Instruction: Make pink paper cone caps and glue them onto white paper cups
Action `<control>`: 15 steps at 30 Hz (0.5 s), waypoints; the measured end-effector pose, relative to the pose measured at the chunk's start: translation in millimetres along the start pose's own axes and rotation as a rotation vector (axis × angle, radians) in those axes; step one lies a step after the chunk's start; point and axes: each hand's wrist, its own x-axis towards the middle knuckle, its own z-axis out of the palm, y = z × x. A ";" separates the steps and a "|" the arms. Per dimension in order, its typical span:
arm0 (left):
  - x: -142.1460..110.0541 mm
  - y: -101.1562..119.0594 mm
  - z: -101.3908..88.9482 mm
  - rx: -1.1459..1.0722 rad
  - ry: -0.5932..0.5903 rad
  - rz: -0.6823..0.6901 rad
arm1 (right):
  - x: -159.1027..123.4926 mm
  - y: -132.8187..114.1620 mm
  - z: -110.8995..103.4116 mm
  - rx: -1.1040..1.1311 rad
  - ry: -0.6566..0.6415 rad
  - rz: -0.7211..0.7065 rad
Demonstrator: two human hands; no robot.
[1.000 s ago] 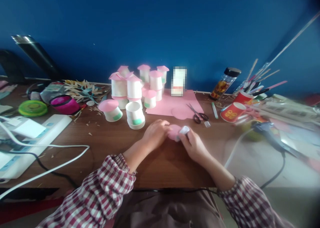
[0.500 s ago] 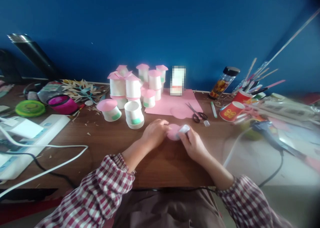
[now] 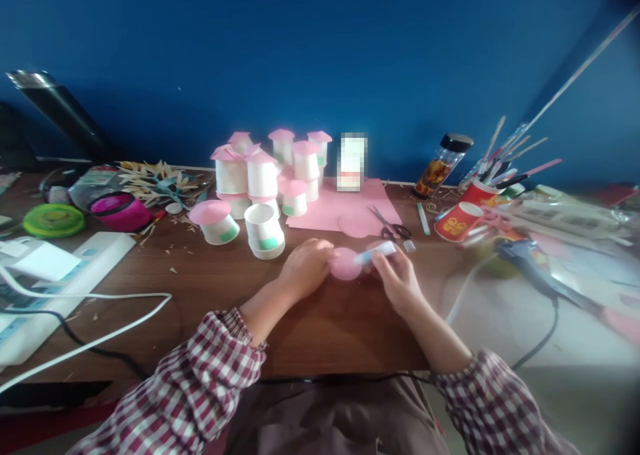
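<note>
My left hand [image 3: 307,266] is closed on the left edge of a small pink paper disc [image 3: 346,266], just above or on the brown table. My right hand [image 3: 400,278] grips a slim white and light-blue glue stick [image 3: 377,252], tilted, its tip at the disc's right edge. A small clear cap [image 3: 409,246] lies beyond that hand, beside black-handled scissors [image 3: 393,230]. Another pink paper circle [image 3: 359,224] rests on a pink sheet [image 3: 325,216]. To the left of my hands stand an uncovered white paper cup [image 3: 264,228] and a cup with a pink paper top [image 3: 216,222].
Several white cups with pink roofs [image 3: 263,172] cluster at the back, near a blurred-out phone [image 3: 352,162]. Red paper cups [image 3: 459,222], a bottle [image 3: 443,165] and a hot glue gun [image 3: 530,262] are at right. A power strip [image 3: 95,268] with cables lies at left.
The glue stick has swung from steeper to flatter, and my right hand has shifted slightly right. My left hand stays at the disc. The whole view has moved a little.
</note>
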 end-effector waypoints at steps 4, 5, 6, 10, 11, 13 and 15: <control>-2.0 1.4 2.2 0.036 0.062 -0.061 | 8.1 5.5 -8.9 0.020 0.173 0.067; -2.4 1.5 3.1 0.060 0.061 -0.066 | 9.3 7.2 -11.2 -0.086 0.216 0.079; -2.7 1.5 3.8 0.083 0.049 -0.062 | 10.0 8.8 -13.6 -0.218 0.254 0.085; -3.5 1.2 4.5 0.108 0.031 -0.016 | 10.2 13.6 -21.3 -0.716 0.282 0.013; -3.6 1.0 4.3 0.109 0.043 -0.004 | 9.9 14.4 -22.3 -0.793 0.263 0.005; -3.8 0.5 4.2 0.112 0.063 0.019 | 9.5 15.4 -22.9 -0.897 0.232 0.030; -3.8 -0.2 4.6 0.121 0.076 0.031 | 9.1 15.4 -22.3 -0.947 0.222 0.066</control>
